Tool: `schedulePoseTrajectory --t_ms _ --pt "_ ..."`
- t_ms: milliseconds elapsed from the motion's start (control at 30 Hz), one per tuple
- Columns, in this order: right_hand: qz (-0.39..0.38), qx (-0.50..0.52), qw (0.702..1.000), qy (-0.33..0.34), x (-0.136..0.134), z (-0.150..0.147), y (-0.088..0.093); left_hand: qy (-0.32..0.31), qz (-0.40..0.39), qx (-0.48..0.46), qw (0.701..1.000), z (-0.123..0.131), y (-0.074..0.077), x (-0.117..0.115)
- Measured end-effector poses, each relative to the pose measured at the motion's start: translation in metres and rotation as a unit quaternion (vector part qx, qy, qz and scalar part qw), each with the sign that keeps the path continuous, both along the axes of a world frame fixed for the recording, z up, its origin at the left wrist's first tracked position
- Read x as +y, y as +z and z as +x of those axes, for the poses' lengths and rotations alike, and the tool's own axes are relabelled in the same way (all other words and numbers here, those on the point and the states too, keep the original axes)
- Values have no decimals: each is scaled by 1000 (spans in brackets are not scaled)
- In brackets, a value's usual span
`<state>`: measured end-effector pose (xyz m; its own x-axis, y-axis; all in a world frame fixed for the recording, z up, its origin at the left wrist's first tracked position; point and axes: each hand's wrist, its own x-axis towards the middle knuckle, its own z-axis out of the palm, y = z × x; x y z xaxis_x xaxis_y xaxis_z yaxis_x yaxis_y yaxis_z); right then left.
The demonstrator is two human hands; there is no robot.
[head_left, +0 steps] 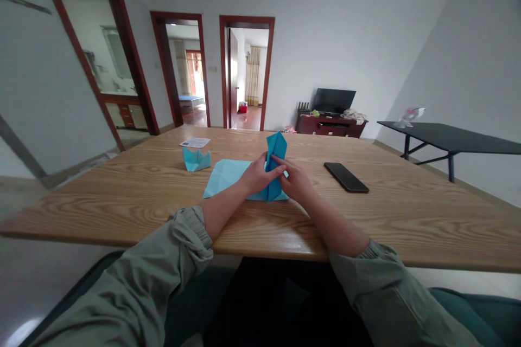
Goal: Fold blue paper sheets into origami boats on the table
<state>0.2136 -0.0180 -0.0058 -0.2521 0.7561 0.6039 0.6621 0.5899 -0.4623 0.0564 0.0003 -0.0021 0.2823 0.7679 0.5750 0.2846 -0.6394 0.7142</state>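
My left hand (pixel 258 174) and my right hand (pixel 292 180) meet at the middle of the wooden table (pixel 122 206), pinching a blue folded paper (pixel 276 155) from both sides. Its narrow top stands up above my fingers. Beneath my hands lies a flat pale blue paper sheet (pixel 224 180); my hands hide where it joins the darker paper, so I cannot tell whether they are one piece. A small pale blue origami piece (pixel 196 160) shaped like a crown or boat sits to the left.
A black smartphone (pixel 345 177) lies on the table right of my hands, and a printed leaflet (pixel 194 142) lies at the far edge. Beyond the table stand a black side table (pixel 448 138) and a dark wooden cabinet (pixel 329 125). Doorways line the back wall.
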Motion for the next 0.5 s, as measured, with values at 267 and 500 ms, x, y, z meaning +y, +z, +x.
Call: schedulePoseTrajectory --t_ms 267,500 --pt "23 12 1000 8 1 -2 -2 -16 -12 -54 998 0 -3 11" --pt "29 11 994 105 -18 -9 6 -66 -70 -182 979 0 3 9"
